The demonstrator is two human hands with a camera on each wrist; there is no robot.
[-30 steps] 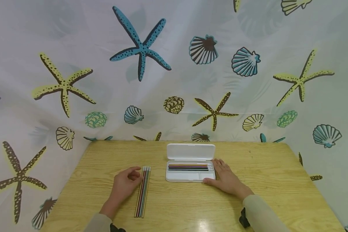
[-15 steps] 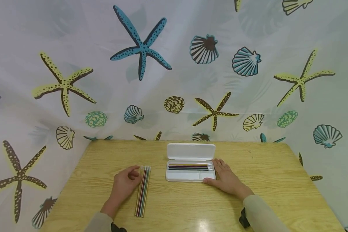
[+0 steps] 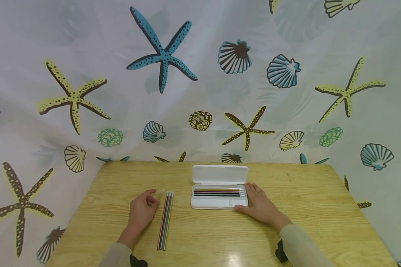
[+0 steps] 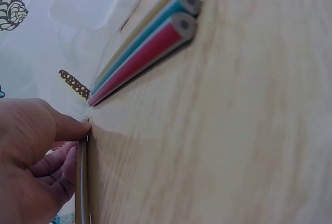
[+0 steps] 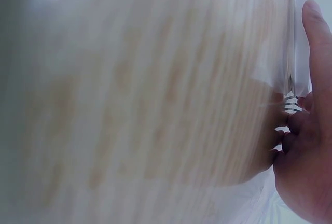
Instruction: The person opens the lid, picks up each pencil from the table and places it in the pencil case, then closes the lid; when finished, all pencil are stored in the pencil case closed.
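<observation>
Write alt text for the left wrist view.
A left hand pinches a gold pencil at a wooden table. Three more pencils, red, teal and gold, lie side by side; a white case partly shows at the top.

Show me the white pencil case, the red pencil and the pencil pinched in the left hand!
White pencil case [image 3: 211, 202]: head view, its bare front compartment.
Red pencil [image 4: 139, 60]: left wrist view, middle of its red side.
Pinched pencil [image 4: 81, 187]: left wrist view, its long side.

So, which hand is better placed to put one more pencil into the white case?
Probably the left hand: it pinches a gold pencil, apart from the three pencils beside it. The right hand holds no pencil and rests against the open case, perhaps steadying it.
</observation>
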